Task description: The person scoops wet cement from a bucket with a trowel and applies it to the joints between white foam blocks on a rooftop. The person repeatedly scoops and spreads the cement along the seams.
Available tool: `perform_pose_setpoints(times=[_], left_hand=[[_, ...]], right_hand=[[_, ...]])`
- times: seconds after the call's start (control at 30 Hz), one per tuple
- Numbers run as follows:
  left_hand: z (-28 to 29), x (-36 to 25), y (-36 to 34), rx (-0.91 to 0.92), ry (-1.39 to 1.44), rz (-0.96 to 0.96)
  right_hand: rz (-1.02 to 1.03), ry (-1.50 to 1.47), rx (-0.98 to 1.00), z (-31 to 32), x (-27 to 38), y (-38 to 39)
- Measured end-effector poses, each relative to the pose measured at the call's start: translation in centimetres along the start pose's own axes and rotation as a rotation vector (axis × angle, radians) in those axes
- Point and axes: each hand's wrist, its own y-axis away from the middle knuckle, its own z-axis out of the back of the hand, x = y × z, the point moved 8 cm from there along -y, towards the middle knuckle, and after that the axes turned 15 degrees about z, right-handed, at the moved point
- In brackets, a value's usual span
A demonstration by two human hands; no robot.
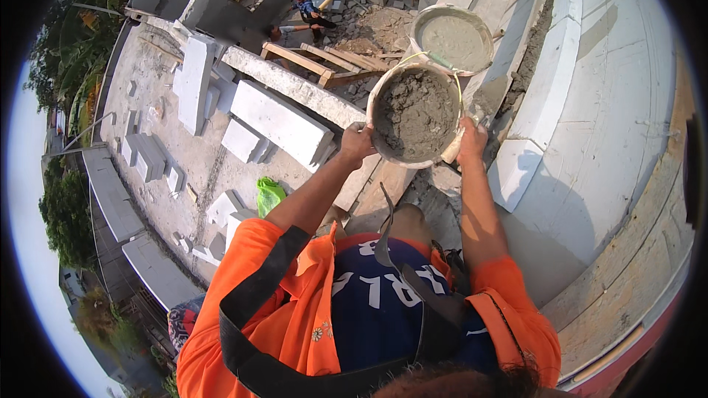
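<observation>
A round pale bucket [413, 163] filled with thick grey mortar [414, 110] is held out in front of me. On its left side my left hand [358, 141] grips the rim. The other side is gripped by my right hand [472, 140], fingers closed at the edge. A thin yellow handle with a green grip [441, 60] lies across the bucket's far side. Just beyond it stands a second bucket [489, 48] with smoother, wetter grey mix [451, 38]. Its near rim is partly hidden behind the first bucket.
White blocks [276, 118] lie on the concrete floor at left, with a green plastic bag [270, 196] nearer me. Planks [387, 186] are below the bucket. A grey wall [612, 118] rises at right. Beyond a wooden frame [295, 59], people [306, 9] are among rubble.
</observation>
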Motion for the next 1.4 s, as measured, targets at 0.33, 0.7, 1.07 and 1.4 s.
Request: perform_pose_setpoints(times=[0.33, 0.7, 1.07, 1.4], left_hand=[[1.9, 4.2, 0.8, -0.03, -0.129, -0.036], [6.2, 11.1, 6.3, -0.118, -0.624, 0.064], [1.7, -9.9, 29.1, -0.243, -1.067, -0.507], [17.0, -13.3, 29.6, -0.504, -0.593, -0.598]], right_hand=[[0.19, 0.151, -0.039, 0.2, 0.8, 2.8], [-0.287, -0.162, -0.006, 11.2, -14.2, 2.1], [-0.529, 0.535, 0.269, 7.7, -9.5, -10.0], [-0.35, 0.359, 0.034, 8.9, -3.2, -3.7]])
